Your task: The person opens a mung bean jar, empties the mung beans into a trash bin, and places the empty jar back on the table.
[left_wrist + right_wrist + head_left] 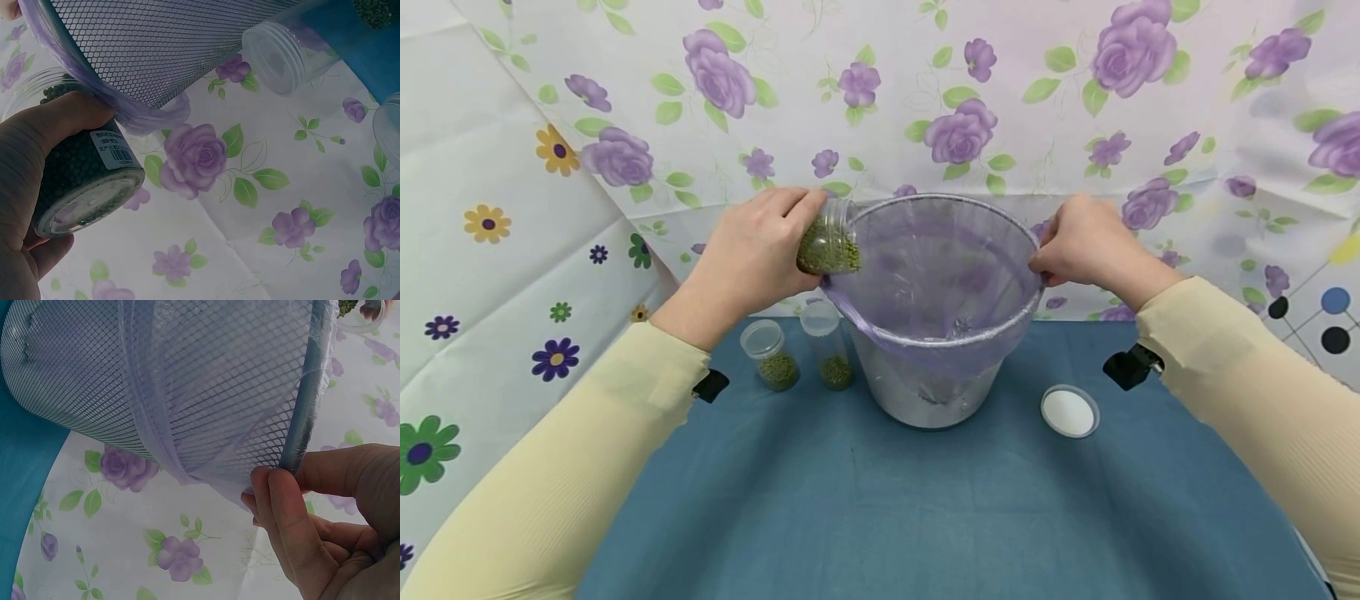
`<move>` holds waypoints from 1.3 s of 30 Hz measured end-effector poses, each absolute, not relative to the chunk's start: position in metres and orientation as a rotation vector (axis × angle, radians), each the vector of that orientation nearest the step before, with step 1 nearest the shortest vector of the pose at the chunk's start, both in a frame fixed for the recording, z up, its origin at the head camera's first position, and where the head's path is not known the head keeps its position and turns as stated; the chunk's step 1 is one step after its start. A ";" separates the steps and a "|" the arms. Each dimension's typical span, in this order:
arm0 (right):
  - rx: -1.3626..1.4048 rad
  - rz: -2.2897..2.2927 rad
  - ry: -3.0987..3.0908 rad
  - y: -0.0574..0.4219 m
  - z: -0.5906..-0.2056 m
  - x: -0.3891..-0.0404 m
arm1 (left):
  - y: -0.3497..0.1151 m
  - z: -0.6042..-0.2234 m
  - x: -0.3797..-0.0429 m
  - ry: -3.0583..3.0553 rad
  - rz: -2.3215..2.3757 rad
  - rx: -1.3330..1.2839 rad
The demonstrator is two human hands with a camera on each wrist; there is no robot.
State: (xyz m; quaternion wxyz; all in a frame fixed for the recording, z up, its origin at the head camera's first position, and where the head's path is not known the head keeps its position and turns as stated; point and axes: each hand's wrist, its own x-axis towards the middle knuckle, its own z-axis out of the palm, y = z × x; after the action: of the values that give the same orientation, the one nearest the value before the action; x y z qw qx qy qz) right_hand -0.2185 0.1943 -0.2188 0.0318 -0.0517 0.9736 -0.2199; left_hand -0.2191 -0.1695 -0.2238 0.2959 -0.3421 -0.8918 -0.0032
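In the head view my left hand [752,242] grips a clear plastic jar [829,242] of green beans, tipped sideways with its mouth toward the bin. The left wrist view shows a label on the jar and my thumb across its side. A mesh wastebasket [917,396] stands upright, lined with a purple translucent trash bag [898,348] folded over its rim. At the opposite side of the rim, my right hand [1086,246] pinches the bag's edge between thumb and fingers. Close up, the right wrist view shows these fingertips [281,481] at the rim.
Left of the wastebasket stand two more clear containers, a short jar [777,367] and a taller one [835,367], both with green beans at the bottom. A shallow round dish [1069,412] with white contents lies to the right on the blue tablecloth [880,517]. Flowered sheets hang behind.
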 end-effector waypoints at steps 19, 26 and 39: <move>-0.165 -0.689 2.985 0.196 -0.219 -0.221 | -0.170 -0.222 -0.218 -2.411 -0.021 -0.892; -0.165 -0.703 2.978 0.196 -0.220 -0.222 | -0.170 -0.221 -0.219 -2.398 -0.020 -0.898; -0.160 -0.699 2.975 0.196 -0.219 -0.222 | -0.171 -0.218 -0.218 -2.404 -0.016 -0.895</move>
State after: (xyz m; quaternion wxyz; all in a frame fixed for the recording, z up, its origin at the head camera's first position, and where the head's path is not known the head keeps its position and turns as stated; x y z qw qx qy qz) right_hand -0.2224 0.1963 -0.2191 0.0409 -0.0523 0.9713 -0.2282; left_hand -0.2179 -0.1707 -0.2180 0.2842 -0.3344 -0.8985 -0.0061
